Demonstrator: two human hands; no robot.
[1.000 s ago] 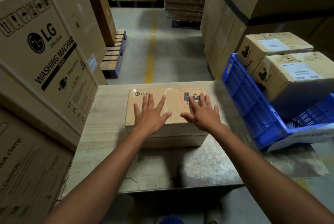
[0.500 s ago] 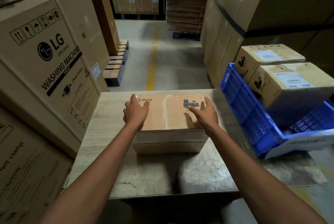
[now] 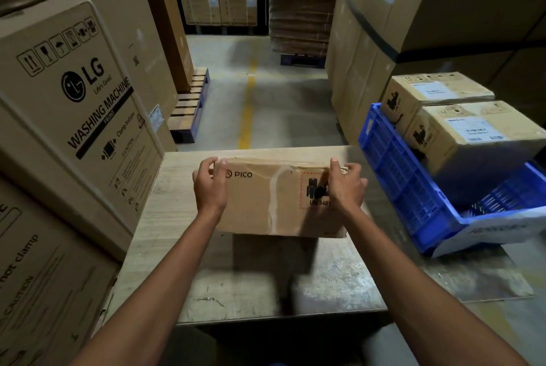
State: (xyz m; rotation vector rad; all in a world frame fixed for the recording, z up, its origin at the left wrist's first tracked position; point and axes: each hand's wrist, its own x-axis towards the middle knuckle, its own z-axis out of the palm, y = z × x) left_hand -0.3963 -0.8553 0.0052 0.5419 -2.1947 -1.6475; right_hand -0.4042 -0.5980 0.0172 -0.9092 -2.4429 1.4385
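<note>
A tall corrugated washing-machine carton (image 3: 74,105) with black print walls the left edge of the counter (image 3: 251,286), a flat slab with pale wood grain at the far end and scuffed, mottled grey nearer. A blue lattice-walled plastic crate (image 3: 393,170) leans at its right edge, carrying two squat labelled cartons (image 3: 472,132). Near the counter's far edge, about midway, is the oblong brown cardboard PICO box (image 3: 266,203), its broad tape-streaked face turned toward the camera. The left grip (image 3: 209,185) curls over its far left corner and the right grip (image 3: 347,188) over its far right corner, both holding it.
</note>
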